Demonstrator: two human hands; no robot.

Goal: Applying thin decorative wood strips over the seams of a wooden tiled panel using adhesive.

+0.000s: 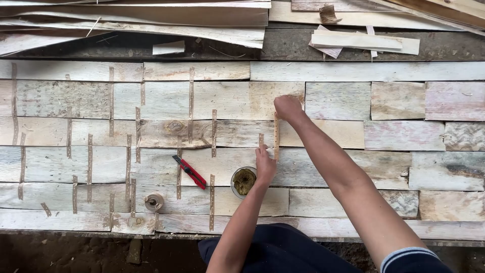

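- Veneer sheets [166, 101] lie edge to edge in rows across the bench, covering it from left to right.
- Tape strips [191, 96] run upright across the seams, mostly over the left half.
- Right hand [288, 107] on the top end of a tape strip [276, 136] near centre; left hand [264, 166] just below and left of it, by the strip's lower end.
- Small bowl [244, 182] touching the left hand's near side.
- Utility knife [189, 172] left of the bowl, lying at a slant.
- Tape roll [154, 202] nearer and further left, towards the front edge.
- Loose boards [151, 20] stacked behind the sheets; offcuts [364, 41] behind at the right.
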